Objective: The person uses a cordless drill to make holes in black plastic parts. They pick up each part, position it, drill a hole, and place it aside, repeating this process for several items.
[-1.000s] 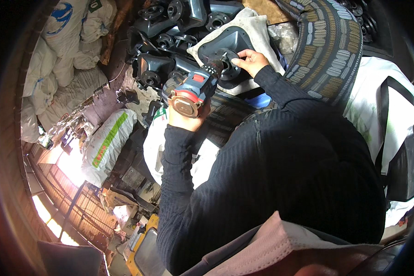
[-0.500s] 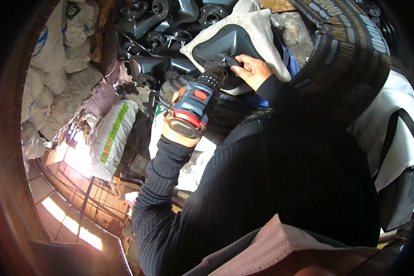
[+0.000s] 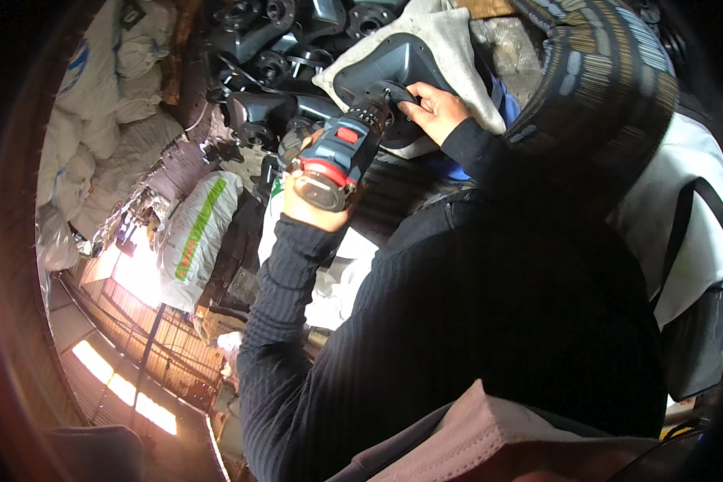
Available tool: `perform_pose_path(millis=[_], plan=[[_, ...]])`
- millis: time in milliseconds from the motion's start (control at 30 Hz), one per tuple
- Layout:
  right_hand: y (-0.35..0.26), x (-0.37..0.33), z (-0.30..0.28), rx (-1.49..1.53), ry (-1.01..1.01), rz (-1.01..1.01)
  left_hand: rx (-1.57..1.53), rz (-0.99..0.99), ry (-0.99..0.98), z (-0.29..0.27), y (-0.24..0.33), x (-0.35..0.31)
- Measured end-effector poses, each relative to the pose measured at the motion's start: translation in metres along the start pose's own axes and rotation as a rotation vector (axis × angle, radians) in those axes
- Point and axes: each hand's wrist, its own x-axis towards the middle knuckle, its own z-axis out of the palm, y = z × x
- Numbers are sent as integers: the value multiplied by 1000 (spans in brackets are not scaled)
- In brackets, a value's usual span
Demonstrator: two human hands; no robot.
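My left hand (image 3: pixel 315 215) is wrapped round a cordless drill (image 3: pixel 334 154) with a blue-grey body, a red ring and a red switch. The drill's chuck points away from me and reaches the round flange of a black moulded part (image 3: pixel 406 60). This part has a wide, flared base with small holes along its rim, and it lies tilted on a pale cloth sack (image 3: pixel 459 50). With thumb and fingers my right hand (image 3: pixel 438 116) pinches the flange's edge, just right of the chuck. Whatever sits in the chuck's tip is too small to make out.
Several similar black flanged parts (image 3: pixel 273 72) are heaped at the far left. Patterned fabric (image 3: pixel 594 104) curves along the right side. White sacks (image 3: pixel 96 120) and a green-striped white bag (image 3: pixel 197 241) stand on the left.
The drill and my left hand have shifted slightly up and away from me. My right hand keeps its pinch at the flange's edge, a little farther left.
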Motion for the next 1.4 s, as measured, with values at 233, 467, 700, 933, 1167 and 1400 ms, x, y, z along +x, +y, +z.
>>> perform_pose_path(millis=[233,467,700,933,1167,1400], plan=[[-12,10,-4,321,-7,-92,-643,-273,123,88,-15,-88],[-63,67,31,-43,94,-436,-614,-412,148,146,54,-177],[-123,97,176,-499,-146,-606,-528,-141,317,136,38,-235],[-95,129,182,328,-849,-65,-762,-96,463,136,3,-208],[-130,-7,120,906,-814,147,-467,47,1142,30,-30,-137],[-132,-33,51,998,-1060,86,-72,276,1093,12,2,-41]])
